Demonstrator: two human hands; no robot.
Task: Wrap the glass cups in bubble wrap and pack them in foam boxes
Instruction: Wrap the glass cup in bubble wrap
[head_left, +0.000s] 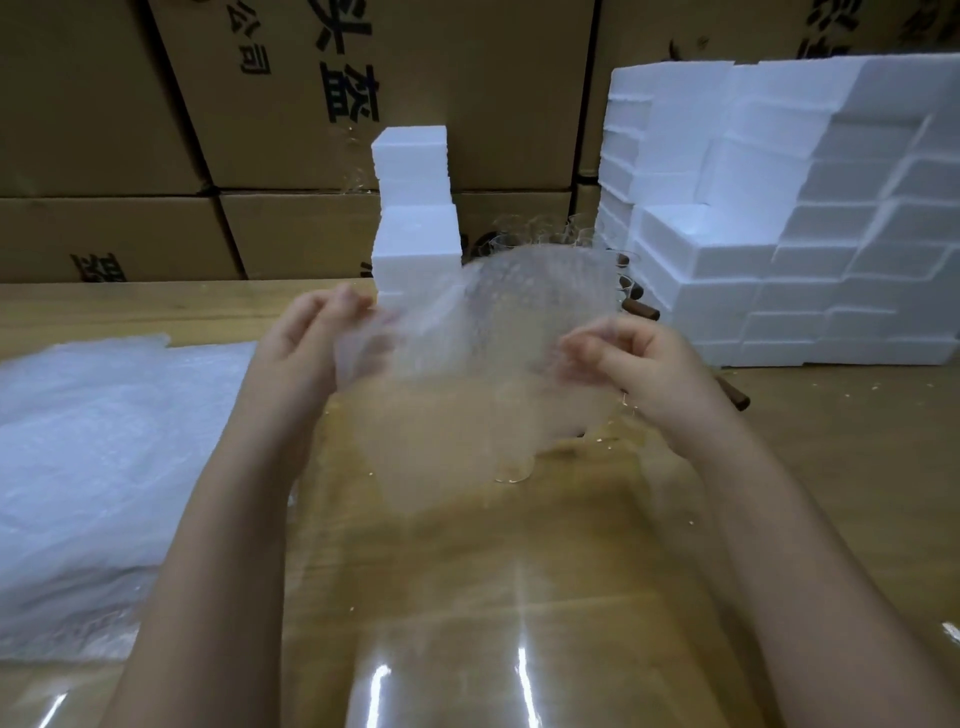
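Both hands hold one clear sheet of bubble wrap (488, 353) up above the table. My left hand (306, 338) pinches its left edge and my right hand (639, 364) pinches its right edge. The sheet is blurred and bulges upward between them. Under it, a glass cup (511, 470) shows faintly on the table; only its base is plain. More glass cups (540, 241) with brown wooden handles stand behind the sheet, next to the foam boxes (779, 234).
A pile of bubble wrap sheets (88, 467) lies at the left on the wooden table (467, 597). A stack of small foam boxes (415, 218) stands at centre back. Cardboard cartons (260, 130) wall off the rear. A brown handle (732, 395) lies by my right wrist.
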